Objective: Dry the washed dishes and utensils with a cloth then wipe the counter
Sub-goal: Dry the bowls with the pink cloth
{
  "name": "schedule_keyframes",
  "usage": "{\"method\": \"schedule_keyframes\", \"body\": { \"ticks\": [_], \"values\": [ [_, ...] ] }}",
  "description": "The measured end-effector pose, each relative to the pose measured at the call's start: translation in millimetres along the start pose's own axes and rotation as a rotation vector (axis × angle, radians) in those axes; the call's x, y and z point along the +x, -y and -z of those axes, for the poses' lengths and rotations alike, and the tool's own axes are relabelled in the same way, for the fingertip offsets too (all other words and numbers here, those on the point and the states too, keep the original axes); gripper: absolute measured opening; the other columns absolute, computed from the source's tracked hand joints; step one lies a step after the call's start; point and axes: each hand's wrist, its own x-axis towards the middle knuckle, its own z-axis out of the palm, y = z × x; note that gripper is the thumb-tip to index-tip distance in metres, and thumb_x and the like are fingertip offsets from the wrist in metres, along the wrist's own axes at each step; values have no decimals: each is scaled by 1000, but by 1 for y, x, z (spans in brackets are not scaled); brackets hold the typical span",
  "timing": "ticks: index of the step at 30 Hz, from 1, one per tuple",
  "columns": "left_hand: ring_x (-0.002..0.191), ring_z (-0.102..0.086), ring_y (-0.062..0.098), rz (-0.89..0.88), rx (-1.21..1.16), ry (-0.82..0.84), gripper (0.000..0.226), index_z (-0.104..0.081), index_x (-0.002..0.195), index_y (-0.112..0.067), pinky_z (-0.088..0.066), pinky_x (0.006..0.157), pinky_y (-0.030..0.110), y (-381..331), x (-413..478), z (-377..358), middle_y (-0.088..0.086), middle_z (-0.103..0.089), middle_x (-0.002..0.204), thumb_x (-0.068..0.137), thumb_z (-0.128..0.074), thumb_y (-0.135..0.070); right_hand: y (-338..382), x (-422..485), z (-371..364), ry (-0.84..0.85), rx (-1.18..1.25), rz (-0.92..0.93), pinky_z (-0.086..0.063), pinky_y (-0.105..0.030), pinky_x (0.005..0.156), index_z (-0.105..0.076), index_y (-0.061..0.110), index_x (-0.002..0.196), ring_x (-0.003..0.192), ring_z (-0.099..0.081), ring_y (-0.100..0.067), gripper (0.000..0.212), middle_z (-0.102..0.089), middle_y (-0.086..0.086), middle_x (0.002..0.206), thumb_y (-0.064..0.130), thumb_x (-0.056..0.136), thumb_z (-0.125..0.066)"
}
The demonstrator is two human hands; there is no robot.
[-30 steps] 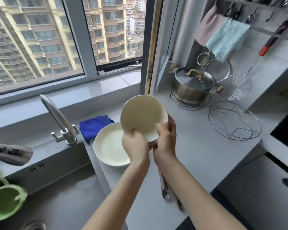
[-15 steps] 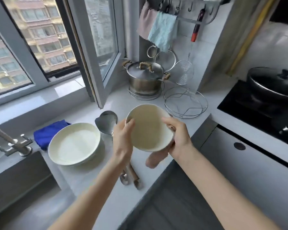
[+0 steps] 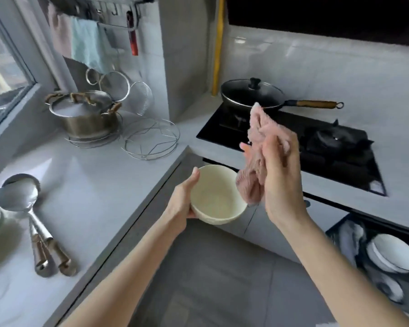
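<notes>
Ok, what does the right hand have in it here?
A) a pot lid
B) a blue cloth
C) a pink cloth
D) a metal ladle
C: the right hand grips a bunched pink cloth just above the rim of the cream bowl, which the left hand holds.

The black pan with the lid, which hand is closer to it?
Right. The right hand, gripping the pink cloth, is raised by the stove in front of the black pan; the left hand holds the bowl farther back.
</notes>
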Motion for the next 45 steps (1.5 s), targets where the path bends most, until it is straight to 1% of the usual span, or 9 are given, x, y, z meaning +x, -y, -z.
{"method": "schedule_keyframes", "body": {
  "ticks": [5,12,18,21,27,30,34,38,45],
  "values": [
    [96,-68,23,-30,169,170,58,-71,103,-24,-54,72,35,7,2,-99,5,-73,101,81,-44,-70,-34,-22,95,203,-1312,117,-46,-47,92,-73,19,85,111,-56,-30,24,-63,-8,123,39,77,-61],
    [91,-68,21,-78,536,462,48,-76,72,-25,-49,94,44,26,7,-216,2,-75,85,72,-53,-66,-5,-52,195,600,-855,-538,-19,-25,116,-33,19,147,138,-28,-8,48,-37,5,149,19,100,-43],
    [88,-62,28,261,617,814,68,-63,116,-14,-48,76,36,66,25,-316,15,-67,103,66,-60,-59,41,-69,296,624,-719,-802,-48,-15,59,-57,24,113,58,-58,-4,27,-66,-11,85,9,91,-56],
    [95,-60,32,443,390,836,50,-61,117,-16,-47,82,43,84,39,-363,14,-65,104,78,-55,-47,71,-75,359,314,-668,-679,-47,-13,83,-66,22,106,92,-63,4,33,-70,15,98,-1,83,-65],
    [104,-58,47,829,-50,787,35,-47,119,-1,-50,74,64,105,42,-472,26,-57,120,85,-41,6,58,-100,447,-505,-474,-238,-45,-29,101,-55,16,127,127,-51,-22,40,-57,-2,134,13,88,-58],
    [89,-68,39,713,177,870,37,-47,119,14,-59,66,47,116,28,-527,29,-64,108,83,-42,15,6,-85,458,-603,-829,-7,-31,-42,113,-46,-2,133,140,-34,-27,39,-39,-15,148,11,96,-46],
    [58,-65,30,381,497,883,32,-50,115,13,-56,49,30,124,24,-579,24,-61,93,83,-48,11,12,-69,509,-1123,-154,-113,-43,-32,102,-63,15,120,124,-53,-10,35,-64,8,125,25,95,-40],
    [55,-54,26,238,563,904,31,-52,114,14,-44,38,20,138,23,-619,18,-55,80,83,-49,11,27,-72,575,-1186,283,-571,-51,-37,80,-74,31,71,94,-61,-20,36,-73,7,82,38,94,-48],
    [42,-55,19,241,420,639,40,-46,123,13,-43,36,20,188,13,-694,22,-57,85,84,-48,9,26,-110,664,-1015,435,-779,-55,-54,76,-62,9,99,91,-64,-36,21,-68,-16,101,17,97,-42]
  ]
}}
